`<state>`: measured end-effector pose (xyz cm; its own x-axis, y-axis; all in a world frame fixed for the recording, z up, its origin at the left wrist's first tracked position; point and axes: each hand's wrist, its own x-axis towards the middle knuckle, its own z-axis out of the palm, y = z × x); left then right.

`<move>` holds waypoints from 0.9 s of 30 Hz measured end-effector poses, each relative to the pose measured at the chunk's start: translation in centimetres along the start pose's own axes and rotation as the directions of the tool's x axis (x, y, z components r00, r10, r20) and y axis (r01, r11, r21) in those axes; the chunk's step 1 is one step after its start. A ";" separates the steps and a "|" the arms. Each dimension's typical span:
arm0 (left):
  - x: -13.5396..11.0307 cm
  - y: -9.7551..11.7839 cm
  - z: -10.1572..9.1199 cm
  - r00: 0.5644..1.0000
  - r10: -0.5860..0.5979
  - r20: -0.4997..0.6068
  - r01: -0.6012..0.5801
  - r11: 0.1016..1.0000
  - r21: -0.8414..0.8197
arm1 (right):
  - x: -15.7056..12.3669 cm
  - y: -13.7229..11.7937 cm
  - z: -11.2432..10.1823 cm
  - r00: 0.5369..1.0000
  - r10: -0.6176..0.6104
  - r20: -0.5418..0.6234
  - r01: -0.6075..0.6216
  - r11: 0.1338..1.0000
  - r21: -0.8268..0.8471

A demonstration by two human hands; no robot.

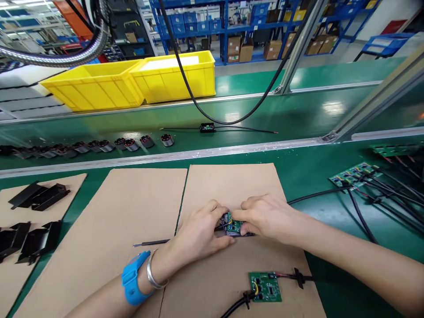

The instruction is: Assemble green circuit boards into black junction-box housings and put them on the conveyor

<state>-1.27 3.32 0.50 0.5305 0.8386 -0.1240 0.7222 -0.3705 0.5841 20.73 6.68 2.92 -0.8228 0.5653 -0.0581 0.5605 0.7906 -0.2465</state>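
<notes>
Two pinches, left grip [198,234] and right grip [265,216], on the green board [234,226]; looks light, stiff, fragile, so hold edges only.

- A green bench [308,176] carries three cardboard sheets [126,212] laid side by side.
- On the right sheet [238,185] lie a small circuit board [233,226] and, nearer, a second board [265,287] with black cables.
- Black brackets [39,196] lie on the left sheet.
- More boards with wires [353,173] rest on the bare green at the right.
- On the belt [298,119] beyond the rail lies a row of small motors [132,144].
</notes>
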 end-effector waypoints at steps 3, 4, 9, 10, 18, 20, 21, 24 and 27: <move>-0.2 0.2 0.0 1.000 0.004 0.017 -0.004 1.000 -0.006 | 0.3 0.4 -0.5 0.997 -0.054 0.060 0.051 0.997 0.050; -0.2 0.3 -0.1 1.000 0.005 0.025 -0.005 1.000 -0.005 | 0.4 0.6 -0.7 0.994 -0.077 0.074 0.071 0.994 0.079; -0.1 0.5 -0.3 0.999 -0.006 0.047 0.006 1.000 0.011 | 1.0 1.4 -0.4 0.987 -0.140 0.078 0.131 0.985 0.113; 0.0 0.5 -0.3 0.999 -0.007 0.045 0.007 1.000 0.014 | 1.0 1.3 -0.2 0.990 -0.125 0.062 0.120 0.989 0.086; 0.0 0.8 -0.1 0.996 -0.058 0.075 0.056 0.998 0.028 | 0.4 -0.8 1.3 0.995 -0.034 -0.098 0.026 0.996 -0.082; 0.0 0.9 -0.2 0.995 -0.062 0.079 0.060 0.998 0.030 | 0.3 -0.8 1.6 0.992 -0.047 -0.116 0.040 0.997 -0.061; 0.0 1.0 -0.3 0.994 -0.065 0.083 0.062 0.998 0.031 | 0.3 -0.7 1.8 0.992 -0.050 -0.118 0.045 0.998 -0.045; -0.4 0.8 -0.5 0.992 -0.055 0.109 0.050 0.997 0.052 | 0.0 -0.4 2.3 0.992 -0.032 -0.118 0.030 0.999 -0.016; -1.3 0.5 -0.6 0.996 -0.020 0.088 0.006 0.988 0.156 | -0.2 -0.1 2.7 0.994 -0.004 -0.107 0.004 1.000 -0.004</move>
<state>-1.88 2.32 1.42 0.5527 0.8075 -0.2059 0.7860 -0.4230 0.4509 20.62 5.84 0.32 -0.8104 0.5840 0.0471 0.5578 0.7937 -0.2427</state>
